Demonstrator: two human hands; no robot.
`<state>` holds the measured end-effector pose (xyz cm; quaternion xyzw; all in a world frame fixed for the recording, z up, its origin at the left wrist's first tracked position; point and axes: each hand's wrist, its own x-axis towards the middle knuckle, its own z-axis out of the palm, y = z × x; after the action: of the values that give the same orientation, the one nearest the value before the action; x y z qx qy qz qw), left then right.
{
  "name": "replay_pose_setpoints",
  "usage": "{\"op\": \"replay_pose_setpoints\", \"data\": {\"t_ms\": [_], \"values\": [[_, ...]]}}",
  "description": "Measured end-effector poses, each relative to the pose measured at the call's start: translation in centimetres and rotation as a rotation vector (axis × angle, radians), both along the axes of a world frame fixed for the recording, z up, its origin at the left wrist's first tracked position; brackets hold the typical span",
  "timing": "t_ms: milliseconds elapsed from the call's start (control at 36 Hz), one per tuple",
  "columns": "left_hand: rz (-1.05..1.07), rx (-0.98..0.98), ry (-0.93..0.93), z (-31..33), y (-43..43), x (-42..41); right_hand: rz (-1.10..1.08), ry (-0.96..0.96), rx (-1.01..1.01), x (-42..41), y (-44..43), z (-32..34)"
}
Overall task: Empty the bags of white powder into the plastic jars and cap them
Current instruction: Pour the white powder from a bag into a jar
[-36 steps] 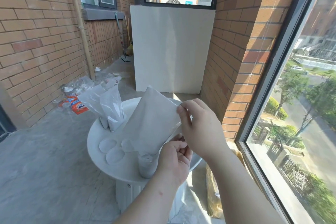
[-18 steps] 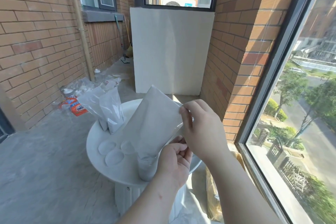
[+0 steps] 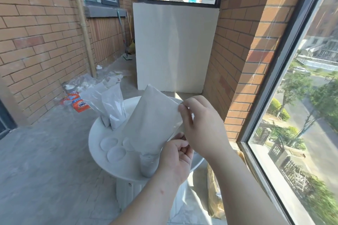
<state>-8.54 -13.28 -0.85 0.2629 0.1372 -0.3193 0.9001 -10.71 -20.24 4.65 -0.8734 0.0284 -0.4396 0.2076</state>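
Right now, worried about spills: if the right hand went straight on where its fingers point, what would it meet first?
The bag, whose corner the right hand pinches. Past it, likely the two bags standing on the table, though depth is unclear.

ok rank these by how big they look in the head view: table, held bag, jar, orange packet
1. table
2. held bag
3. jar and orange packet look alike; the packet lies farther off and the jar is partly hidden, so unranked.
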Motion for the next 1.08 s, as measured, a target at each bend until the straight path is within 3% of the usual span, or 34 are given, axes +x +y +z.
{"op": "replay_pose_setpoints", "data": {"t_ms": [1083], "values": [[-0.017, -0.001, -0.006, 0.11, 0.07, -0.24, -0.021, -0.06, -0.004, 0.13, 0.05, 0.02]]}}
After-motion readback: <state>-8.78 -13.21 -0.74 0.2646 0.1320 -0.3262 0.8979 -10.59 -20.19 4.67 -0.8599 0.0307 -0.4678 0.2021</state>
